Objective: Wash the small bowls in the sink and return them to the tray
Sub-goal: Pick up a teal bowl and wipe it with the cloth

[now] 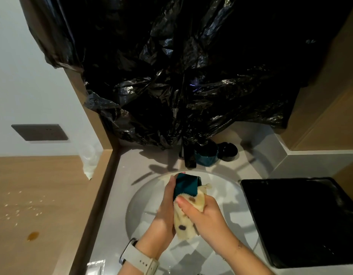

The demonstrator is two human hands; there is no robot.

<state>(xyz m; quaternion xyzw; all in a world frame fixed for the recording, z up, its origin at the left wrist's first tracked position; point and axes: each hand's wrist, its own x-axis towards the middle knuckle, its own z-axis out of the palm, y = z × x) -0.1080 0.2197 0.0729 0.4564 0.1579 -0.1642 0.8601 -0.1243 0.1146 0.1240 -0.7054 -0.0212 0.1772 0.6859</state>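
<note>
Over the sink [227, 211], my left hand [163, 211] grips a teal bowl [186, 187]; my right hand [205, 213] presses a spotted cloth [184, 225] against it. Black tray [302, 221] lies right on the worktop [151, 157]. Behind, another teal bowl [206, 156] crowds the tap [189, 155] under hanging black plastic [191, 76].

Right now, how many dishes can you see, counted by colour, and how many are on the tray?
Teal bowls: 2, one in the left hand over the sink, one behind the tap.
Black dishes: 1, beside that teal one.
On the black tray: 0.
Total: 3.
</note>
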